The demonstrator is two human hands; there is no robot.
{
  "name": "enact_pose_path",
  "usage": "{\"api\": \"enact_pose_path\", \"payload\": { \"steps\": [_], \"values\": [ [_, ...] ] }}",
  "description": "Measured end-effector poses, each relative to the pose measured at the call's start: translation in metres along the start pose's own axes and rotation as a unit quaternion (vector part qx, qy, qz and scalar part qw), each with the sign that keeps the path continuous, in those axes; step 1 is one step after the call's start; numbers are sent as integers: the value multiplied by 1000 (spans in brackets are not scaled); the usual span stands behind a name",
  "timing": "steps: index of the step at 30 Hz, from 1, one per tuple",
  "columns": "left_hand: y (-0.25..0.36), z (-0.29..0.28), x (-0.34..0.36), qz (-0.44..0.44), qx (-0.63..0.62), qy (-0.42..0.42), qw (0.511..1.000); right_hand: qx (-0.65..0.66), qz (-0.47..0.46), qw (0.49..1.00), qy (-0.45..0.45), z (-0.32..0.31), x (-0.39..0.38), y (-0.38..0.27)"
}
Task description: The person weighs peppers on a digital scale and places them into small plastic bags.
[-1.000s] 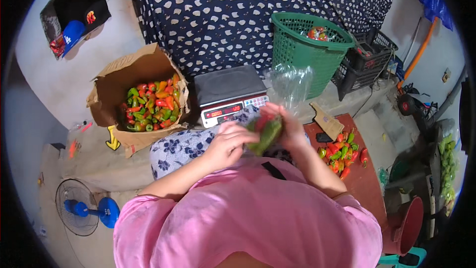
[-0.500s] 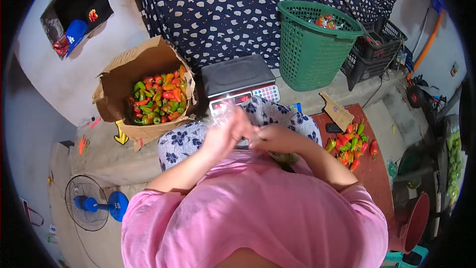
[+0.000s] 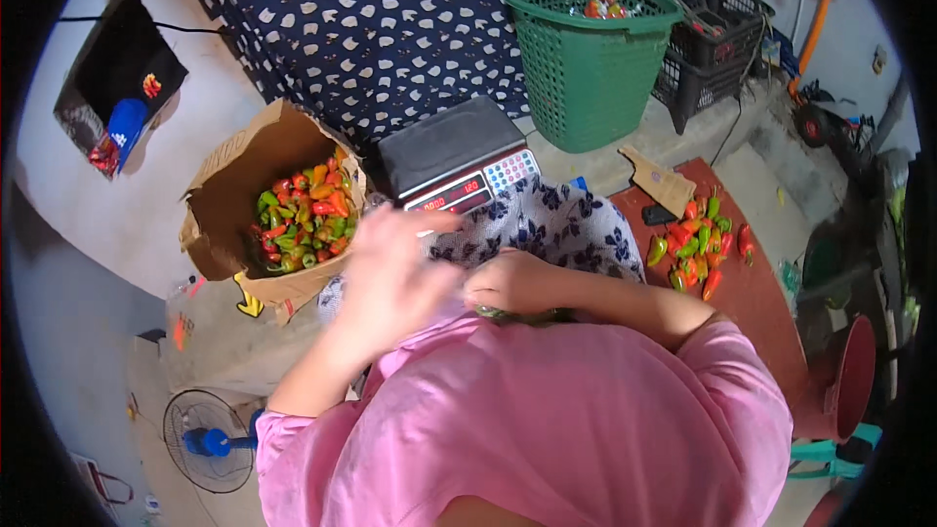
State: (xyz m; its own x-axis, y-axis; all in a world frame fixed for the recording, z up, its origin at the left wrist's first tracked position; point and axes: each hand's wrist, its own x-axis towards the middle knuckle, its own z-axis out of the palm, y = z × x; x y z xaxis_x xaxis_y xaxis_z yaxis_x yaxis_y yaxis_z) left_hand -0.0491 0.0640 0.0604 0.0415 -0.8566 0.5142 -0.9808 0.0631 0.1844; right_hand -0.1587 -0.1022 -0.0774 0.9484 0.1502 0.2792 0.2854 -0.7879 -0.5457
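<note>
My left hand (image 3: 395,268) is raised in front of the scale, blurred by motion, its fingers apart. My right hand (image 3: 512,283) is closed on a clear plastic bag (image 3: 493,312) low over my lap, against my pink shirt; green produce, partly hidden, shows in it beneath the hand. Blue-flowered cloth (image 3: 576,234) covers my lap. Just beyond, the digital scale (image 3: 444,141) has a bare dark platform. A torn cardboard box (image 3: 220,234) of red, orange and green peppers stands at left. Loose peppers (image 3: 698,244) lie on a reddish board (image 3: 761,317) at right.
A green basket (image 3: 581,88) and stacked black crates (image 3: 698,78) stand behind at right. A dark patterned cloth (image 3: 342,29) hangs at the back. A fan (image 3: 210,439) is at lower left; a red bucket (image 3: 844,376) and cardboard scrap (image 3: 654,181) are at right.
The green pepper held up earlier is now low at my lap, mostly under my right hand, in plastic. My left hand has moved up and left, away from my right hand.
</note>
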Motion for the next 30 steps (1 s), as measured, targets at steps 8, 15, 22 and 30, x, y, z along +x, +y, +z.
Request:
{"api": "enact_pose_path", "payload": {
  "steps": [8,15,22,30],
  "values": [
    [-12,59,-33,65,140,-274,949,40,104,991,-72,-18,-7,-11],
    [-2,16,-7,214,62,-186,957,332,50,921,-195,-29,17,-1],
    [-48,9,-15,157,37,-206,965,273,-47,934,-225,-17,38,3],
    [-60,105,-75,-84,36,-208,974,314,120,942,1,3,30,35]
  ]
}}
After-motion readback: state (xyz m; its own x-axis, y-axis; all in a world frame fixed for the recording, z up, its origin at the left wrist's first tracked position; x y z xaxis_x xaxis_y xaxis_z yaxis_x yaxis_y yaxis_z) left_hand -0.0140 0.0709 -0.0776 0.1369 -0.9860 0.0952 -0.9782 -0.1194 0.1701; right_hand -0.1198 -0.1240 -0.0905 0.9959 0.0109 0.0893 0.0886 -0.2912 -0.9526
